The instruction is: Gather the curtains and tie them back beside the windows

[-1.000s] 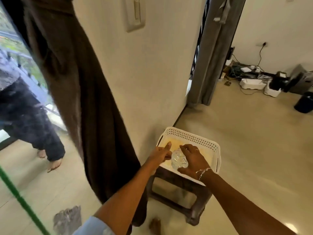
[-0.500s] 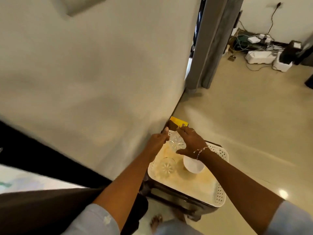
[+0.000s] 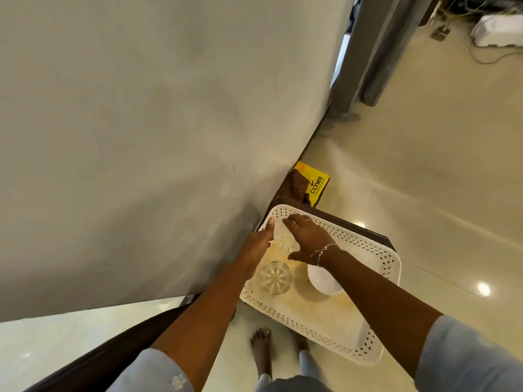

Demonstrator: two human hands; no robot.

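Both hands are held over the white tray [image 3: 376,321], which stands on a small dark stool [image 3: 365,230] against the wall [image 3: 141,137]. The left hand [image 3: 256,244] is at the far left corner of the tray, with its fingers [image 3: 270,226] stretched forward and pressed together. The right hand [image 3: 307,240] is spread open above a cut glass [image 3: 285,241] at the far end of the tray; it is not clear whether the glass is touched or only covered, and no firm grip is seen. A second glass [image 3: 275,277] stands upright nearer to the person, and a white bowl [image 3: 322,280] is just beside it, partly under the right wrist.

The task's thing is not in the hands. A dark brown curtain [image 3: 113,352] is seen only at the lower left of the tray, along the bottom of the wall, and a grey curtain [image 3: 376,46] hangs well beyond the tray at the doorway. No tie is visible.

It is judged that this step is a side step with the glassware, so the tying is not in hand at this moment. For the next move, the glass should be set down steadily, both hands must be freed, and the body must be turned toward the brown curtain, so that the cloth can be gathered.
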